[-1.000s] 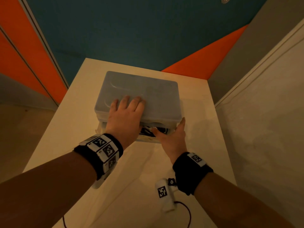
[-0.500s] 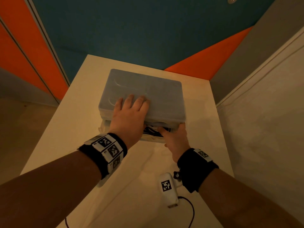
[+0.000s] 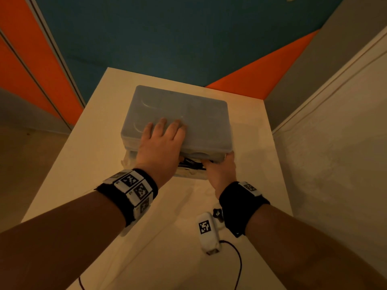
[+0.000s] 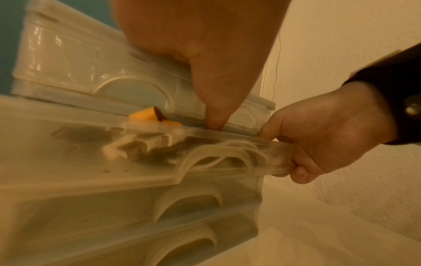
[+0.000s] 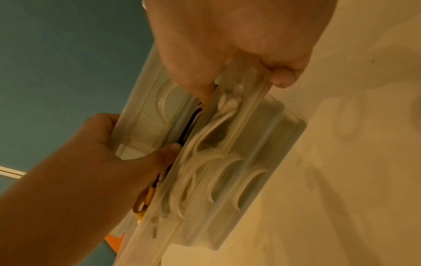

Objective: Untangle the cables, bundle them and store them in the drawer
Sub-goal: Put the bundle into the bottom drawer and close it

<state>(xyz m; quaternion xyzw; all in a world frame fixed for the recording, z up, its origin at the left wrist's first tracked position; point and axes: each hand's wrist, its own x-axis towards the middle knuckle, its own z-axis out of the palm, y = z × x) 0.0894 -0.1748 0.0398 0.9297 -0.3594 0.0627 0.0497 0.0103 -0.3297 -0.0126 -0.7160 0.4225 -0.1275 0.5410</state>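
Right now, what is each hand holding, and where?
Right hand grips the top drawer by its front right corner. Left hand holds nothing; it lies flat on the drawer unit, thumb over the front edge.

Drawer unit: grey translucent plastic drawer box [image 3: 184, 114], lid frosted matt, moulded front glossy.
Drawer: clear smooth plastic top drawer [image 4: 141, 153].
Table: white smooth matt tabletop [image 3: 88, 164].
Wall: white rough-textured plaster wall [image 3: 335, 164].
Wristbands: black cloth wrist straps [image 3: 240, 204].
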